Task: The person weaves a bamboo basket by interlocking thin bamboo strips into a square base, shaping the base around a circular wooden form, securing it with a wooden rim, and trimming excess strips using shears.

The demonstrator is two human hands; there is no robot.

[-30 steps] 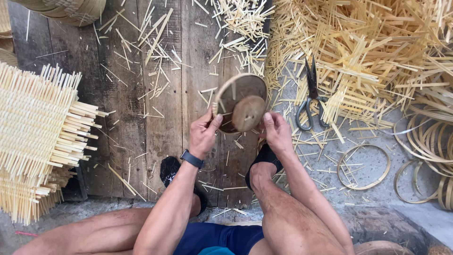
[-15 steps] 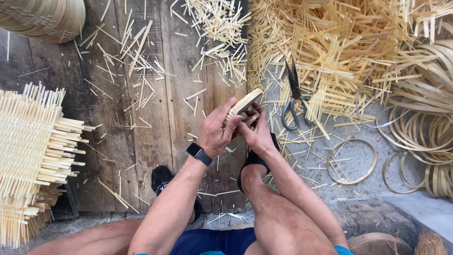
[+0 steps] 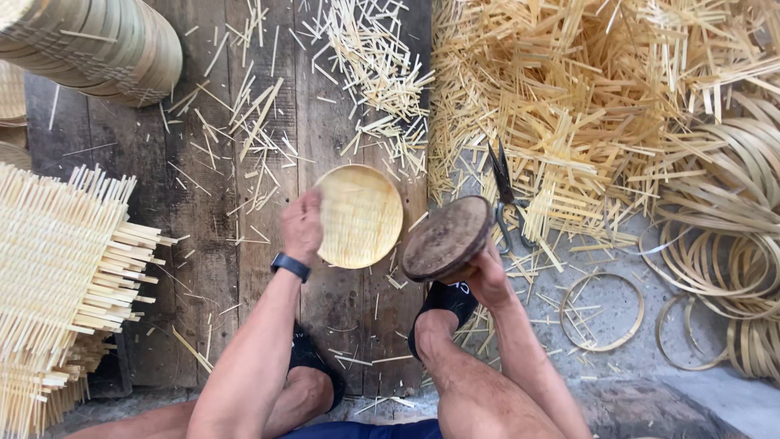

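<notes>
My left hand (image 3: 302, 226) grips the left edge of a small round woven bamboo tray (image 3: 360, 215), held face up over the wooden planks. My right hand (image 3: 486, 276) holds a dark, worn round wooden disc (image 3: 447, 238) from below, tilted toward me, just right of the tray. The two round pieces are apart, nearly touching at their edges. A dark watch sits on my left wrist. My feet in black sandals rest on the planks below.
Black scissors (image 3: 504, 191) lie on bamboo strips right of the disc. A big heap of cut strips (image 3: 569, 106) fills the upper right. Bamboo hoops (image 3: 603, 311) and coiled rings (image 3: 731, 244) lie right. Woven mats (image 3: 61, 268) stack left; stacked trays (image 3: 97, 45) top left.
Half a second ago both hands were together on the tray and disc. Now they have parted: the left holds the woven tray, the right holds the wooden disc.
</notes>
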